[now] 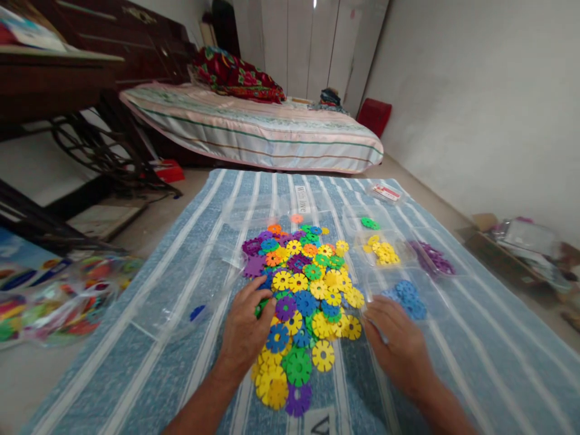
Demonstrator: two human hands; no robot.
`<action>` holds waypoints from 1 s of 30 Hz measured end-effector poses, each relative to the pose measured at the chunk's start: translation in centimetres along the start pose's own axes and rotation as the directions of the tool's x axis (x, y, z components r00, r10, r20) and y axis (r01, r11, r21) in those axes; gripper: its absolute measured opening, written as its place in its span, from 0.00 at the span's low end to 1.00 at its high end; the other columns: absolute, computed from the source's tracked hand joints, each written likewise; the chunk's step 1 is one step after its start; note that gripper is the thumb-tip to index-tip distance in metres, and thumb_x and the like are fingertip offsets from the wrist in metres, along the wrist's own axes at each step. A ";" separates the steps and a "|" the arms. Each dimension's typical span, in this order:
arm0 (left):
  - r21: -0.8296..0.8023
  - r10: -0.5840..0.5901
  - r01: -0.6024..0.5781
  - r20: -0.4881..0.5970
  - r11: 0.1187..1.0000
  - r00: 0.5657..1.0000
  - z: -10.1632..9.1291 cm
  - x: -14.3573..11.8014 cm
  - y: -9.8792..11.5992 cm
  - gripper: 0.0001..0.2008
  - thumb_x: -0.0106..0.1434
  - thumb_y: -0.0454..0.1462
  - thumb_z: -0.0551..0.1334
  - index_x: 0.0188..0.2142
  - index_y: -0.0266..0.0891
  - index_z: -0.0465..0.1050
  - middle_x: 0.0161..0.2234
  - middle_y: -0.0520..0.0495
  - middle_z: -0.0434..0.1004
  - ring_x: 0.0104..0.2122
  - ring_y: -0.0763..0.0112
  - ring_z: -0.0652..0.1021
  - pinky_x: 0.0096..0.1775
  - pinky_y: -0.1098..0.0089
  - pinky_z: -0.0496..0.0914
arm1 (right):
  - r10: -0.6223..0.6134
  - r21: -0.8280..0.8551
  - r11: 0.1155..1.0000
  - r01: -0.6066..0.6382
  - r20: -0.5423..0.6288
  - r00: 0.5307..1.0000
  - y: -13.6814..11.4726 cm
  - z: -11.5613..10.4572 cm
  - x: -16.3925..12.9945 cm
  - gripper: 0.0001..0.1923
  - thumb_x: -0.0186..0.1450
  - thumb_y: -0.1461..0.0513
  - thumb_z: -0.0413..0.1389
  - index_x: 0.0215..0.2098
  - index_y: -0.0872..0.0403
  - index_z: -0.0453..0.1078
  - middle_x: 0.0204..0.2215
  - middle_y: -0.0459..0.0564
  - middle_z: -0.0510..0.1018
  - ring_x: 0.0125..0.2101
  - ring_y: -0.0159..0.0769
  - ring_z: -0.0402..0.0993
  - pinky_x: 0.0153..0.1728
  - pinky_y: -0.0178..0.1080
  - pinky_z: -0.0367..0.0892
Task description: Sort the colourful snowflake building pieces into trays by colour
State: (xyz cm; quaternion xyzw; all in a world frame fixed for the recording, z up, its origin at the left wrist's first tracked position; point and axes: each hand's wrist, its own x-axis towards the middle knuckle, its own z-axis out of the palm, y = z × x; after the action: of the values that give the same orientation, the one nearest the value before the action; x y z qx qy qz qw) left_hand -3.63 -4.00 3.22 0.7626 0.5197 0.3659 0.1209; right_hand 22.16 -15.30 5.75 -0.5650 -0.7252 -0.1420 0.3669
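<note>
A heap of flower-shaped slotted plastic discs (298, 282) in yellow, blue, green, purple and orange lies on a striped cloth. At the heap's left edge is my left hand (247, 317), its thumb and index finger curled close together around a green disc (260, 308). My right hand (399, 341) is over the cloth at the heap's right edge, beside yellow discs. Its fingers are bent and a little apart from the thumb, with no disc visible in them. Just behind it, a clear plastic box (437, 305) holds blue discs (410, 299).
Clear boxes with yellow discs (385, 252), purple discs (432, 258) and green discs (370, 223) stand at the right. A transparent container (170, 302) with a blue piece lies at the left. Beyond the cloth-covered surface (181, 260) is a bed (272, 136).
</note>
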 end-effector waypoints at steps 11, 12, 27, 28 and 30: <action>-0.020 -0.013 0.013 0.002 1.000 1.000 0.1 -0.2 0.1 0.10 0.60 0.41 0.55 0.31 0.41 0.73 0.49 0.44 0.74 0.48 0.61 0.75 0.52 0.60 0.68 | 0.046 -0.090 0.995 -0.048 -0.031 0.998 1.9 0.5 -1.9 0.11 0.65 0.68 0.49 0.41 0.55 0.71 0.41 0.56 0.77 0.42 0.38 0.74 0.44 0.44 0.73; -0.022 -0.014 0.014 0.005 1.000 1.000 0.1 -0.2 0.1 0.09 0.60 0.41 0.55 0.31 0.41 0.73 0.49 0.44 0.74 0.48 0.61 0.75 0.53 0.60 0.68 | 0.059 -0.081 0.995 -0.061 -0.027 0.998 2.1 0.3 -2.1 0.11 0.65 0.68 0.48 0.41 0.55 0.71 0.41 0.55 0.77 0.42 0.38 0.75 0.43 0.43 0.73; -0.015 -0.020 0.021 0.017 1.000 1.000 -0.1 -0.2 0.2 0.09 0.60 0.40 0.56 0.32 0.41 0.73 0.50 0.44 0.74 0.49 0.61 0.74 0.53 0.60 0.67 | 0.106 -0.076 0.991 -0.109 -0.048 0.993 3.3 -0.2 -1.7 0.10 0.66 0.67 0.48 0.38 0.55 0.72 0.39 0.55 0.78 0.40 0.37 0.76 0.42 0.41 0.74; -0.016 -0.020 0.021 0.019 1.000 1.000 -0.1 -0.2 0.1 0.09 0.60 0.40 0.55 0.32 0.41 0.73 0.50 0.44 0.74 0.49 0.61 0.74 0.53 0.60 0.67 | 0.104 -0.078 0.991 -0.108 -0.046 0.993 3.3 -0.1 -1.8 0.10 0.66 0.67 0.48 0.38 0.55 0.72 0.38 0.55 0.78 0.40 0.37 0.76 0.42 0.41 0.74; -0.020 -0.019 0.019 0.020 1.000 1.000 0.0 -0.2 0.1 0.09 0.60 0.40 0.55 0.32 0.40 0.73 0.50 0.43 0.74 0.49 0.62 0.74 0.53 0.61 0.67 | 0.102 -0.081 0.991 -0.105 -0.040 0.994 3.2 -0.1 -1.8 0.10 0.66 0.66 0.48 0.39 0.55 0.71 0.38 0.55 0.78 0.40 0.36 0.76 0.42 0.41 0.74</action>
State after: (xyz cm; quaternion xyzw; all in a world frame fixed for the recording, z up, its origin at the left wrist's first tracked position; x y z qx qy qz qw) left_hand -3.59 -4.20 3.19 0.7600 0.5220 0.3622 0.1370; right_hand 25.33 -15.59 3.95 -0.6139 -0.6818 -0.1630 0.3628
